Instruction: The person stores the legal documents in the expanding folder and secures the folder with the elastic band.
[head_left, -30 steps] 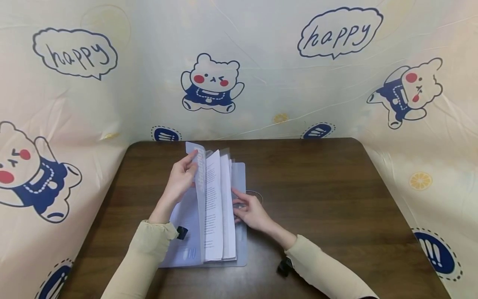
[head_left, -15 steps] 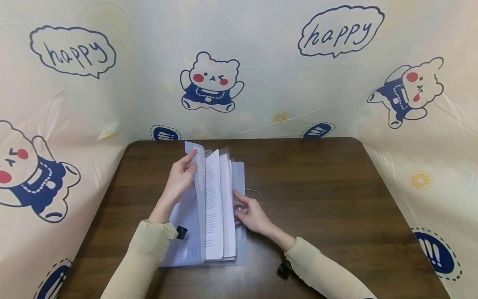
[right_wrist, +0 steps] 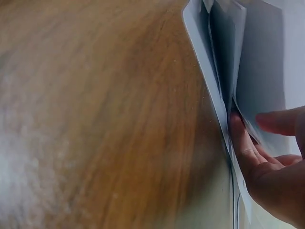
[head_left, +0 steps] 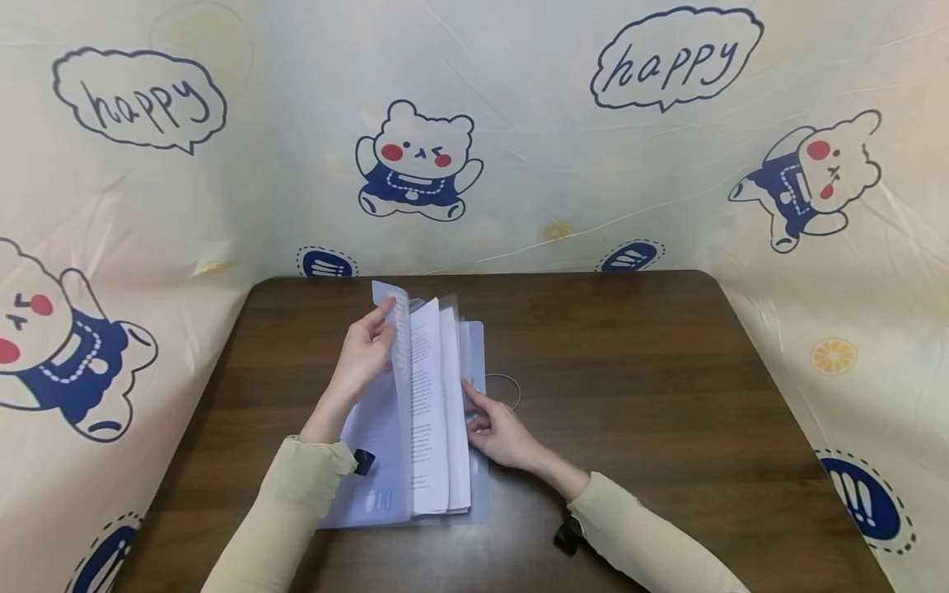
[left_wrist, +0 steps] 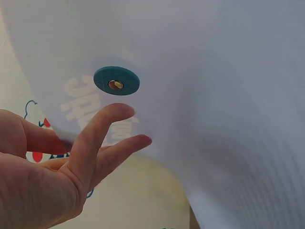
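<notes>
A pale blue plastic folder (head_left: 366,486) lies part-opened on the table, its front cover (head_left: 400,371) raised. White printed sheets (head_left: 428,412) in clear sleeves stand fanned inside it. My left hand (head_left: 365,352) pinches the cover near its upper edge; the left wrist view shows a round teal button (left_wrist: 116,81) on the cover beside the fingers. At the sheets' right edge, my right hand (head_left: 507,430) holds some of them between thumb and fingers. In the right wrist view, fingertips (right_wrist: 237,121) reach behind the sheets, above the back cover (right_wrist: 205,67).
A thin cord loop (head_left: 506,385) sticks out past the folder's right edge. The dark wooden table (head_left: 630,371) extends to both sides. A patterned cloth (head_left: 519,165) hangs behind and around it.
The cover and my left hand have shifted slightly right. My right hand's fingers have moved a little at the sheets' edge. The head view has tilted slightly.
</notes>
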A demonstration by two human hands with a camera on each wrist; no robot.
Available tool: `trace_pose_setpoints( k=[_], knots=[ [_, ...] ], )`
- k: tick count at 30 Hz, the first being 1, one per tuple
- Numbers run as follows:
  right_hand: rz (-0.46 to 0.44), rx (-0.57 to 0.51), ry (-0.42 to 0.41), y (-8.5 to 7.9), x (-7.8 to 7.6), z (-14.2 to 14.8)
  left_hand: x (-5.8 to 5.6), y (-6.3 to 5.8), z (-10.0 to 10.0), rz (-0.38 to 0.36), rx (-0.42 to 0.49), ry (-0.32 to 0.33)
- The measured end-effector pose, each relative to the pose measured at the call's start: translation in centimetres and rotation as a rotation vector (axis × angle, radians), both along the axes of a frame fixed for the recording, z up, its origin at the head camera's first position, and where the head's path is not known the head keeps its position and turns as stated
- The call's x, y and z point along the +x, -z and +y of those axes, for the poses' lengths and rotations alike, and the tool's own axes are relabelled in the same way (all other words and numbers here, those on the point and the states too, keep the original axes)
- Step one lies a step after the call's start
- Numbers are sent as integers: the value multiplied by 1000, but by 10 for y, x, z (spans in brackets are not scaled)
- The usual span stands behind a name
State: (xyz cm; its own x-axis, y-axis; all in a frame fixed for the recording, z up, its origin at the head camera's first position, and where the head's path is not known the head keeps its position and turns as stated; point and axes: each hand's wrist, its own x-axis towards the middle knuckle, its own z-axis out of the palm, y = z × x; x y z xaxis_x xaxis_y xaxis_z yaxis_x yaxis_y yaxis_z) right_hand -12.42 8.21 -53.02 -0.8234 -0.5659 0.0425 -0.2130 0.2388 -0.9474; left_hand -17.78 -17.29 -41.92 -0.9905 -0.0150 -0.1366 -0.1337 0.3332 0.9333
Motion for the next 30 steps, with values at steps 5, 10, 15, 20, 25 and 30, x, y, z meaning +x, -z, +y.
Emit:
trace_pose_setpoints(
  k=[5,10,15,20,25,30],
  knots=[
    [-4,4,1,3,0,3,-2,5,5,-7,-30,8],
    [-44,26,17,3,1,4,-4,9,8,-5,-37,17],
    [-53,50,15,3,3,6,-4,9,9,-1,-21,17],
    [-77,42,3,3,4,8,-5,10,10,0,-21,22],
    [-112,20,-22,4,5,10,-7,15,11,-2,-44,33],
    [-118,9,-39,5,6,9,-9,18,11,-25,-34,42]
  ],
)
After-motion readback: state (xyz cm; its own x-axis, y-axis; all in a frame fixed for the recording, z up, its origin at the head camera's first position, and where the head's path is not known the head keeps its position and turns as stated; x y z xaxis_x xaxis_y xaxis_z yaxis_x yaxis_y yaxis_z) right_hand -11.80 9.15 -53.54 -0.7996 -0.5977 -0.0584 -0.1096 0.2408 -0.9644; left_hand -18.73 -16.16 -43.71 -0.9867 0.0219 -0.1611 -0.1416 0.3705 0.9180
